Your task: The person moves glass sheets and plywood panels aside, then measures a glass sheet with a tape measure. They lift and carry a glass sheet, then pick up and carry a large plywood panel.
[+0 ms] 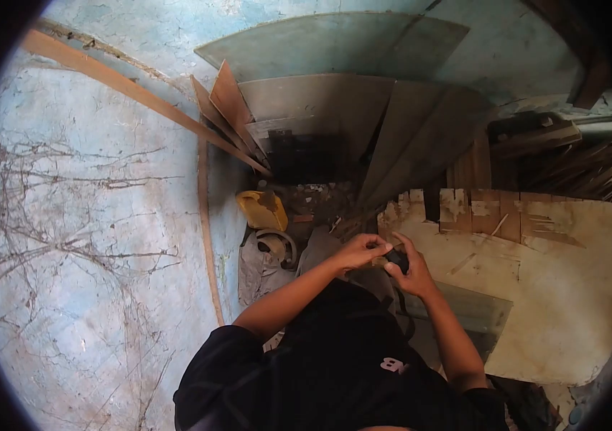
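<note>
Both hands meet in front of my body, near the edge of the pale worktop. My right hand (414, 275) is closed round a small black object (396, 259), whose kind I cannot make out. My left hand (362, 253) is beside it, thumb and fingers pinched together at the object's left side. Whatever lies between those left fingertips is too small and dark to name. Below the hands, a pane of glass (471, 314) rests on the worktop to the right of my body.
The worktop (572, 280) with peeling veneer spans the right side. A yellow container (263, 210) and a grey bag (256, 273) stand on the left. Boards (313, 100) and a glass sheet (327, 43) lean at the back. Wood strips (593, 169) pile up back right.
</note>
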### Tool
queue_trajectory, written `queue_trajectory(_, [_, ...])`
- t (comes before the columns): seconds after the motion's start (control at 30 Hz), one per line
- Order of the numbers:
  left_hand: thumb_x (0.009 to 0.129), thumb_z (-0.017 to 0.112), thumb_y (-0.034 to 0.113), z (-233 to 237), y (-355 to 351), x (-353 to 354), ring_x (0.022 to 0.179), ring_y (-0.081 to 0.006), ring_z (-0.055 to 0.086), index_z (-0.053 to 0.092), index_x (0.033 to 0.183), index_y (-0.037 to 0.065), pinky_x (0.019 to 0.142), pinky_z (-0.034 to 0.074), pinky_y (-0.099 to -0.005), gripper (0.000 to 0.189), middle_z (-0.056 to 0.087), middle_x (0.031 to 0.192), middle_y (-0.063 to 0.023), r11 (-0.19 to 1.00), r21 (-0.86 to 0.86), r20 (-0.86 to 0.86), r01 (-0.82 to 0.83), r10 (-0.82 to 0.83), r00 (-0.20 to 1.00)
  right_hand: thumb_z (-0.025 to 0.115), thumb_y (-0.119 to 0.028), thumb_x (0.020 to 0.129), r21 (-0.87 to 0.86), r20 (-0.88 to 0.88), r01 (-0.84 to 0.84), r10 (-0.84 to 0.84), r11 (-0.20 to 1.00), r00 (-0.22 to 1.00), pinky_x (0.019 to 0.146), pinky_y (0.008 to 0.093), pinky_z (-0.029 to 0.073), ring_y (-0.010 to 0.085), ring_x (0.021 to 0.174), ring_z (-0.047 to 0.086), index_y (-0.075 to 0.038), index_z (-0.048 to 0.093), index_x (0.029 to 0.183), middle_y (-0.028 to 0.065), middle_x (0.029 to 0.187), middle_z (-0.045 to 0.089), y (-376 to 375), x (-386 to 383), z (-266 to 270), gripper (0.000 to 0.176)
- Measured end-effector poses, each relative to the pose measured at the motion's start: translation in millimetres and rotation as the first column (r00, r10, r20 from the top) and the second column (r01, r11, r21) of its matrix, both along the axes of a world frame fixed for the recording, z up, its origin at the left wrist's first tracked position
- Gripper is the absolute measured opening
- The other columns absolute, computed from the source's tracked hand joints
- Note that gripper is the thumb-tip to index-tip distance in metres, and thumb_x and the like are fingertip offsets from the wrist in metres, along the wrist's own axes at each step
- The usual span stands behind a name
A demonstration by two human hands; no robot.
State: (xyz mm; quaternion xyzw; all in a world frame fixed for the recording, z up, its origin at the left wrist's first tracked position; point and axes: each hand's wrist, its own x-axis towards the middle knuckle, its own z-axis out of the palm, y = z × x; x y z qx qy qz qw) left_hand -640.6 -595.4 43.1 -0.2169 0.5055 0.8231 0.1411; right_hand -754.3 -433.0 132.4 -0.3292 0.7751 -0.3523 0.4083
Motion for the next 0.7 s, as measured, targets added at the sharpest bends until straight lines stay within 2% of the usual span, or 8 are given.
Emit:
queue_trajectory(0.1, [0.097,0.073,0.041,1.5,-9.5,-2.8,0.087,-0.0083,0.061,0.07,0.109,0.005,0.077,0.048,-0.0253,0.038,0.068,0.096,-0.0015,0.99,0.135,0.033,-0.051,0.047,0.998,0.074,-0.037,0.09,0.029,0.063,0.072,-0.073,0.997,0.995,0.105,0.0465,0.049,0.0433,0.121,0.063,-0.008,0.039,0.153,0.031,0.123,0.064,-13.8,-4.7,-1.0,0.078])
queue_trajectory(0.3, [0.093,0.077,0.043,-0.3,-2.7,0.9,0.086,-0.0083,0.061,0.065,0.109,0.008,0.081,0.048,-0.0242,0.041,0.067,0.092,0.0001,0.987,0.137,0.068,-0.08,0.071,0.995,0.073,-0.036,0.089,-0.029,0.005,-0.055,0.055,0.998,0.998,0.102,0.0483,0.05,0.0446,0.118,0.064,-0.008,0.038,0.153,0.0305,0.122,0.065,-10.2,-15.1,-9.6,0.078])
queue_trajectory(0.43, [0.092,0.078,0.042,12.8,2.5,19.6,0.083,-0.0087,0.061,0.064,0.107,0.009,0.082,0.048,-0.0244,0.039,0.066,0.091,0.0006,0.965,0.026,0.099,-0.261,0.258,0.961,0.073,-0.034,0.088,0.03,0.047,-0.17,0.169,0.985,0.985,0.1,0.0475,0.051,0.0432,0.117,0.065,-0.01,0.039,0.153,0.0278,0.122,0.066,11.6,-31.1,-7.3,0.077])
queue_trajectory(0.53, [0.094,0.076,0.035,17.7,-22.3,55.0,0.096,-0.0091,0.061,0.063,0.104,0.015,0.091,0.047,-0.028,0.027,0.064,0.096,0.0049,0.873,-0.036,0.185,-0.487,0.484,0.855,0.073,-0.031,0.087,-0.006,-0.033,-0.268,0.268,0.963,0.963,0.099,0.0463,0.051,0.0417,0.115,0.065,-0.012,0.04,0.152,0.0259,0.121,0.067,48.4,-57.7,-7.9,0.076])
queue_trajectory(0.57, [0.094,0.076,0.035,21.6,-31.1,69.8,0.096,-0.0091,0.061,0.063,0.104,0.015,0.091,0.047,-0.028,0.027,0.064,0.096,0.0049,0.862,-0.042,0.178,-0.505,0.504,0.845,0.073,-0.03,0.086,0.083,-0.064,-0.305,0.311,0.949,0.948,0.098,0.0458,0.051,0.0416,0.114,0.066,-0.012,0.042,0.151,0.0261,0.12,0.066,59.2,-70.7,-1.1,0.074])
queue_trajectory(0.6, [0.094,0.076,0.036,28.8,-38.8,83.9,0.097,-0.0095,0.061,0.063,0.103,0.015,0.093,0.048,-0.0289,0.026,0.064,0.097,0.0043,0.78,-0.054,0.177,-0.623,0.622,0.763,0.073,-0.029,0.085,0.174,-0.096,-0.337,0.356,0.925,0.93,0.098,0.0452,0.051,0.0414,0.114,0.066,-0.012,0.043,0.15,0.0262,0.12,0.066,66.6,-80.4,5.1,0.073])
queue_trajectory(0.63, [0.094,0.075,0.036,32.8,-41.5,93.3,0.097,-0.0098,0.061,0.063,0.102,0.015,0.095,0.048,-0.0298,0.026,0.064,0.098,0.0036,0.682,-0.062,0.174,-0.729,0.726,0.665,0.073,-0.029,0.085,0.17,-0.106,-0.355,0.375,0.919,0.921,0.098,0.0452,0.051,0.0414,0.114,0.066,-0.012,0.043,0.15,0.0262,0.12,0.066,72.9,-85.1,9.0,0.073])
queue_trajectory(0.7, [0.094,0.075,0.037,33.3,-41.0,99.2,0.096,-0.0087,0.06,0.064,0.1,0.014,0.091,0.048,-0.0277,0.026,0.062,0.097,0.0038,0.635,-0.062,0.165,-0.77,0.768,0.619,0.074,-0.03,0.084,0.168,-0.096,-0.361,0.38,0.917,0.92,0.097,0.0447,0.051,0.0415,0.111,0.066,-0.012,0.047,0.148,0.0256,0.118,0.067,77.2,-90.4,18.7,0.071])
